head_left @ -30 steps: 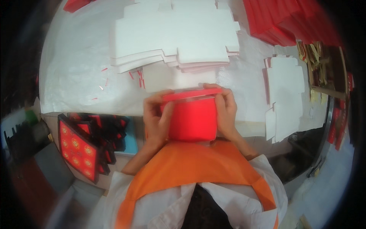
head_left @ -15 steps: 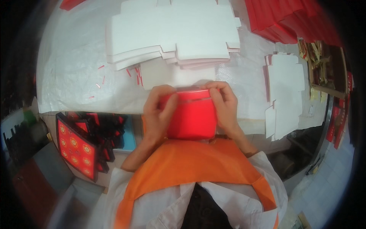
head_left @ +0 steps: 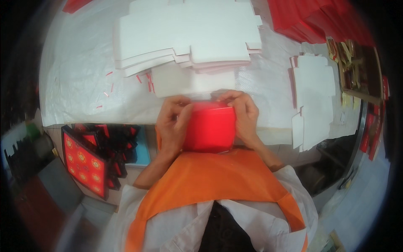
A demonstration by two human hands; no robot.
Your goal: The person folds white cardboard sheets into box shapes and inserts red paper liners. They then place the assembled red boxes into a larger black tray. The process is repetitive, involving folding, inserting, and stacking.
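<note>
Close to my orange apron, at the table's near edge, I hold a small bright red cardboard box (head_left: 210, 129) with both hands. My left hand (head_left: 173, 119) is closed on its upper left corner, thumb on the face toward me. At the upper right corner my right hand (head_left: 242, 110) grips it, with thumb and fingertips bent over the far edge. A red flap shows along that far edge between my fingers. The fingertips behind the box are partly hidden.
A stack of white flat carton blanks (head_left: 184, 33) lies ahead on the plastic-covered table (head_left: 69, 92), with more blanks (head_left: 315, 92) at right. Far right are red bags (head_left: 319, 19) and a tray of gold packets (head_left: 357, 80). Patterned red-and-black boxes (head_left: 84, 161) lie lower left.
The narrow gap beneath the box's far edge no longer shows, and the flap there sits differently. My right fingers have moved inward along that edge. The left hand keeps its grip.
</note>
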